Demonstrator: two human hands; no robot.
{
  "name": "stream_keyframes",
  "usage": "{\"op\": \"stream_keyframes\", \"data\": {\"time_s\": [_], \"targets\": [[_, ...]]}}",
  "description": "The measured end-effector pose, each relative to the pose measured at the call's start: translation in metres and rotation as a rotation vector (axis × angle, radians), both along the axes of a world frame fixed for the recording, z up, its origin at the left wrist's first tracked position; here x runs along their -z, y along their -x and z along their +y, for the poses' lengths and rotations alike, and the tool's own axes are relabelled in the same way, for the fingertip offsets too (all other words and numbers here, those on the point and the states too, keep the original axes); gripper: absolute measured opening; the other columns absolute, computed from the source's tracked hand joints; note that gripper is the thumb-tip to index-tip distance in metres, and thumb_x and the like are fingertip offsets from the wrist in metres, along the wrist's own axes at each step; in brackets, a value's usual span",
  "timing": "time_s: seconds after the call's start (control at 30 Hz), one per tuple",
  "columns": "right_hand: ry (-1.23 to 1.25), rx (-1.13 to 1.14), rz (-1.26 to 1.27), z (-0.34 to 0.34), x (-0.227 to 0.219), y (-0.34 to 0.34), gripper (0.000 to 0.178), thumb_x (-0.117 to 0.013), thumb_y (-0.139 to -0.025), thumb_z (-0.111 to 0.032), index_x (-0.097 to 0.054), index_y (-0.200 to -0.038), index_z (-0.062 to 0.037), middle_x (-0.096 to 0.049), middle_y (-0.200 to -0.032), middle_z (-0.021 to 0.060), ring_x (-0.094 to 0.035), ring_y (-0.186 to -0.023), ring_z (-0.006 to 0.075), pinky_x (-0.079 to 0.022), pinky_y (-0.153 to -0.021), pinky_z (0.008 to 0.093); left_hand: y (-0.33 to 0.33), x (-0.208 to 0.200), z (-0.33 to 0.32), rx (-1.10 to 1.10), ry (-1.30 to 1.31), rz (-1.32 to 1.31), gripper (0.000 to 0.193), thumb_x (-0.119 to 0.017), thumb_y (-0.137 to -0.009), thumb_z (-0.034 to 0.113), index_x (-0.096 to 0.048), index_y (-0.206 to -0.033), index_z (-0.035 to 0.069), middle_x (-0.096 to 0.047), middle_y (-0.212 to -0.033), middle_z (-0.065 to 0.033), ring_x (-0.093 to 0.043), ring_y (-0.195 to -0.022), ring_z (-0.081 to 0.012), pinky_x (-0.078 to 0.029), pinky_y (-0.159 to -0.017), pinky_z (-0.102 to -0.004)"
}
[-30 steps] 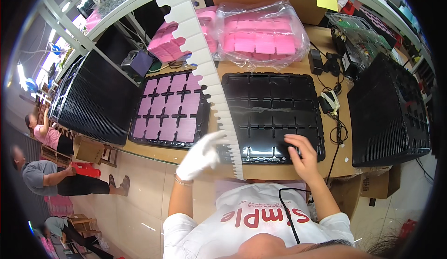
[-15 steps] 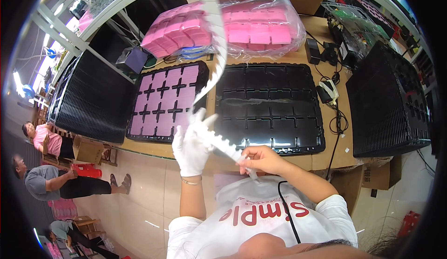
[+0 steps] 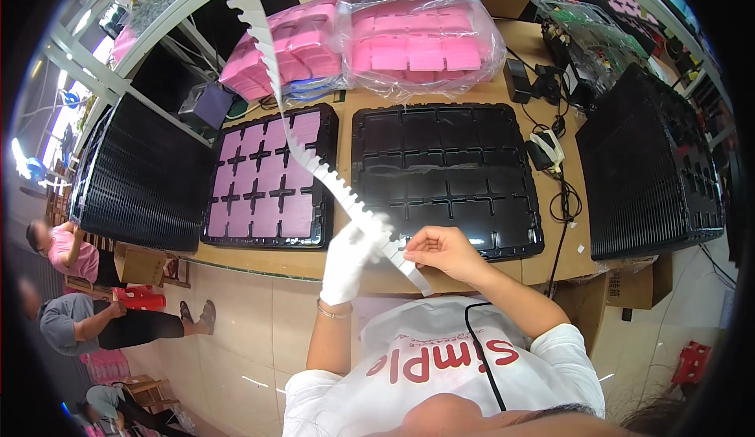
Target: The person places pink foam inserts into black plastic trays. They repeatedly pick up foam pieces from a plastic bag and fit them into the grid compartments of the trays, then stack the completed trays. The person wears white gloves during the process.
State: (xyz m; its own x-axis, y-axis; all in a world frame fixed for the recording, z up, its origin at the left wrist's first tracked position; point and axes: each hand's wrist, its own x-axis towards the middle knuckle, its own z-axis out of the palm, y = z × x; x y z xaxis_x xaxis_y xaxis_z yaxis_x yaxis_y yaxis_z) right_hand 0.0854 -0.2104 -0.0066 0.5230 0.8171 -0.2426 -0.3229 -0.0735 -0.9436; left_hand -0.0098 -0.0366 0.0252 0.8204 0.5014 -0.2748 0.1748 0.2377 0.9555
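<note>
A long white strip [image 3: 324, 174] with small tabs along one edge runs from the upper left down to my hands, its far part hanging in the air above the table. My left hand [image 3: 346, 262], in a white glove, is closed around it near the lower end. Beside it, my bare right hand [image 3: 448, 251] pinches the strip's edge between thumb and fingertips; whether a single tab is caught there is too small to see. Just beyond my hands lies a black plastic tray [image 3: 487, 178] with cross-shaped ridges. Left of it, a similar black tray [image 3: 331, 171] holds pink sheets [image 3: 236, 218].
Tall stacks of black trays stand at the left [image 3: 145, 178] and right [image 3: 649, 170]. Behind are pink foam stacks [image 3: 287, 40], a clear bag of pink pieces [image 3: 421, 36], and black cables [image 3: 562, 201]. Several people [image 3: 82, 315] are off to the left.
The strip's long upper part has swung leftward. My left hand, its fingers spread before, has closed around the strip and shifted slightly right. My right hand keeps its pinch.
</note>
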Motion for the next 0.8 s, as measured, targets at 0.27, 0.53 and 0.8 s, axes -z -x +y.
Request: {"op": "stream_keyframes", "data": {"time_s": [0.27, 0.53, 0.8], "targets": [[0.045, 0.168, -0.186, 0.003, 0.004, 0.012, 0.014, -0.072, -0.088, -0.009, -0.068, -0.099, -0.0011, -0.071, -0.092, 0.0076, -0.066, -0.086, 0.0109, -0.054, -0.076, 0.0260, -0.004, 0.004, -0.005, -0.052, -0.067, -0.016, 0.022, -0.075, -0.088, 0.017, -0.068, -0.102, 0.000, -0.069, -0.083, -0.0034, -0.059, -0.066, -0.0049, -0.047, -0.058, -0.0194], [-0.261, 0.196, -1.475, 0.013, -0.011, -0.006, 0.016, -0.077, -0.072, -0.001, -0.070, -0.086, -0.0051, -0.065, -0.089, 0.0071, -0.062, -0.085, 0.0268, -0.051, -0.069, 0.0322, -0.007, 0.020, 0.011, -0.102, -0.064, 0.003, 0.022, -0.074, -0.089, 0.017, -0.068, -0.102, 0.000, -0.069, -0.083, -0.0039, -0.059, -0.065, -0.0051, -0.046, -0.057, -0.0200], [-0.032, 0.234, -0.708, 0.119, 0.031, -0.180, 0.015, -0.075, -0.078, -0.018, -0.074, -0.087, -0.0061, -0.070, -0.086, 0.0098, -0.067, -0.083, 0.0238, -0.052, -0.075, 0.0360, -0.013, 0.027, 0.016, -0.079, -0.093, 0.028, 0.031, -0.073, -0.090, 0.017, -0.065, -0.113, -0.003, -0.070, -0.086, -0.0044, -0.061, -0.068, -0.0052, -0.049, -0.060, -0.0197]]}}
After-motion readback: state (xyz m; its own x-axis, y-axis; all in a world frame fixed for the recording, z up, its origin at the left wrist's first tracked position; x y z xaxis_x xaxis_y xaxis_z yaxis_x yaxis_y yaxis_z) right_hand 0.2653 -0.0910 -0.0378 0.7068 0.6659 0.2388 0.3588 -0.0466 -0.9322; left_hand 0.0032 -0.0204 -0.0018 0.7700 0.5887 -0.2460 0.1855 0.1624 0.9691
